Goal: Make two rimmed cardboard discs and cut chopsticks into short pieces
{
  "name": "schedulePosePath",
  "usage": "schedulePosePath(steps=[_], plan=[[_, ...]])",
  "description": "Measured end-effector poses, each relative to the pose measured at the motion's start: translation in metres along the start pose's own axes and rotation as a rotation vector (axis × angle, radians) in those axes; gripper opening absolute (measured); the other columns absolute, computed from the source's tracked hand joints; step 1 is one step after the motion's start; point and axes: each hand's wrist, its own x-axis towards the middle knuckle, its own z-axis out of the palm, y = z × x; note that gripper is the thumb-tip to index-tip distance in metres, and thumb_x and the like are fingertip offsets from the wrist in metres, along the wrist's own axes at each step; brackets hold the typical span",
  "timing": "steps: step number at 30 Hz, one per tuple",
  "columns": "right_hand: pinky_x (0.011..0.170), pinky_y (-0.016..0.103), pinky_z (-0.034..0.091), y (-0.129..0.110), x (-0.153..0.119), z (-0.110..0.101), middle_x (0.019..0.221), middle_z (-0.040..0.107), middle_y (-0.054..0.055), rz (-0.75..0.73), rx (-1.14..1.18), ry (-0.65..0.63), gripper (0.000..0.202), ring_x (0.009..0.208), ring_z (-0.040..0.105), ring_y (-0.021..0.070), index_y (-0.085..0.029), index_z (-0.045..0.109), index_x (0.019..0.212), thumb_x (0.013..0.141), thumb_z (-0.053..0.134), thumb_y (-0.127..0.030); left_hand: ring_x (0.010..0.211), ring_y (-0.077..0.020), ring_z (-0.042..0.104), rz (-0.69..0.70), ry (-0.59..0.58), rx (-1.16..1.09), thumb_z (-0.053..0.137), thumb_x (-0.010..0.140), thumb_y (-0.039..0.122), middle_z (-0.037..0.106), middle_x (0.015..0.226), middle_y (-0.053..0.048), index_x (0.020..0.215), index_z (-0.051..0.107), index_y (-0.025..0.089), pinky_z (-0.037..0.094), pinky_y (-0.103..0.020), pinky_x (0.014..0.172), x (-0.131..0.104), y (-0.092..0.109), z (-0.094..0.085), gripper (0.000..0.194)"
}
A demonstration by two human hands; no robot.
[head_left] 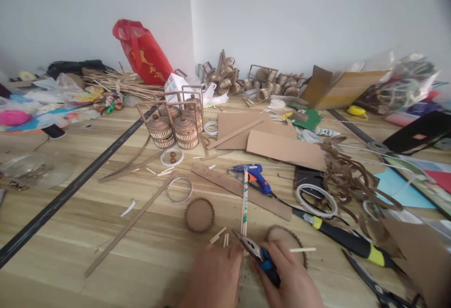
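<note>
My right hand point(291, 270) is wrapped round blue-handled pliers point(259, 253), whose jaws point up and left. Close beside it, my left hand point(216, 270) is closed on pale wooden sticks point(245, 200) with green print, which stand out away from me between the two hands. Short cut stick pieces point(218, 235) lie just beyond my left fingers. One round brown disc with a braided rim point(199, 215) lies ahead on the left. A second such disc point(287, 238) is partly hidden behind my right hand.
A blue glue gun point(259, 176) lies ahead, near cardboard sheets point(285, 148). Small lidded woven baskets point(186, 131) stand at back left. A yellow-black cutter point(345, 237), scissors point(373, 284) and tangled brown strips point(347, 176) lie right. A red bag point(144, 56) leans behind.
</note>
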Motion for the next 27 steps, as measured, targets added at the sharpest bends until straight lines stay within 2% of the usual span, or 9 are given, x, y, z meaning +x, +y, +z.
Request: schedulePosePath(steps=[3,6,9,11,12,14,17,21,27], plan=[[0.071,0.033,0.050,-0.006,0.004,-0.003,0.095,0.067,0.009,0.047,0.007,0.014,0.022,0.082,0.066,0.0256,-0.022,0.068,0.098,0.084,0.050,-0.019,0.089,-0.0348,0.066,0.003,0.103,-0.136,0.036,0.086,0.007,0.072,0.095,-0.021,0.117,0.065,0.012,0.046,-0.042,0.077,0.002,-0.007,0.008,0.044],[0.070,0.030,0.049,-0.010,0.011,-0.021,0.085,0.064,0.006,0.023,0.169,-0.082,0.016,0.080,0.063,0.0221,-0.021,0.065,0.084,0.085,0.049,-0.020,0.083,-0.0264,0.062,0.131,0.156,-0.416,0.041,0.092,0.021,0.070,0.086,-0.011,0.103,0.068,0.020,0.044,-0.033,0.075,-0.004,-0.017,0.005,0.029],[0.064,0.026,0.047,-0.008,0.016,-0.047,0.072,0.060,0.003,0.012,0.328,-0.217,0.021,0.071,0.059,0.0184,-0.021,0.060,0.072,0.089,0.051,-0.030,0.066,-0.0169,0.053,0.188,-0.009,-0.734,0.043,0.096,0.040,0.058,0.068,-0.001,0.085,0.065,0.020,0.038,-0.026,0.062,-0.012,-0.028,-0.008,0.031],[0.065,0.026,0.047,-0.005,0.017,-0.062,0.073,0.063,0.003,0.042,0.376,-0.233,0.024,0.072,0.060,0.0180,-0.021,0.059,0.072,0.091,0.052,-0.036,0.053,-0.0113,0.041,0.178,-0.142,-0.964,0.044,0.094,0.051,0.045,0.058,0.005,0.083,0.060,0.018,0.031,-0.023,0.054,-0.014,-0.033,-0.014,0.038],[0.067,0.026,0.048,-0.004,0.017,-0.067,0.075,0.064,0.003,0.052,0.378,-0.233,0.024,0.073,0.061,0.0181,-0.021,0.060,0.075,0.091,0.052,-0.037,0.050,-0.0100,0.038,0.158,-0.155,-1.053,0.046,0.092,0.055,0.043,0.056,0.006,0.083,0.057,0.018,0.029,-0.022,0.052,-0.012,-0.035,-0.014,0.040],[0.071,0.026,0.049,-0.005,0.016,-0.075,0.081,0.068,0.004,0.050,0.352,-0.251,0.020,0.078,0.064,0.0192,-0.022,0.063,0.085,0.091,0.052,-0.038,0.050,-0.0101,0.044,0.105,-0.131,-1.174,0.049,0.087,0.061,0.052,0.058,0.004,0.083,0.053,0.018,0.033,-0.023,0.053,-0.008,-0.034,-0.010,0.044],[0.071,0.027,0.052,-0.014,0.014,-0.078,0.094,0.072,0.005,0.013,0.318,-0.327,0.020,0.083,0.068,0.0200,-0.023,0.060,0.106,0.088,0.054,-0.031,0.062,-0.0143,0.058,0.073,-0.109,-1.225,0.053,0.085,0.058,0.066,0.070,-0.003,0.081,0.052,0.018,0.042,-0.028,0.064,-0.002,-0.026,-0.002,0.041],[0.078,0.028,0.054,-0.026,0.016,-0.073,0.106,0.073,0.007,-0.040,0.350,-0.419,0.030,0.091,0.071,0.0191,-0.022,0.051,0.114,0.084,0.052,-0.020,0.071,-0.0161,0.061,0.066,-0.107,-1.163,0.060,0.082,0.046,0.065,0.071,-0.001,0.075,0.055,0.019,0.043,-0.029,0.070,0.002,-0.015,0.002,0.029],[0.075,0.027,0.054,-0.025,0.020,-0.065,0.099,0.075,0.006,-0.039,0.346,-0.359,0.023,0.090,0.072,0.0195,-0.022,0.050,0.104,0.082,0.052,-0.017,0.063,-0.0173,0.059,0.127,-0.200,-1.204,0.056,0.077,0.067,0.061,0.066,-0.002,0.078,0.055,0.018,0.045,-0.031,0.065,0.004,-0.013,0.009,0.049]])
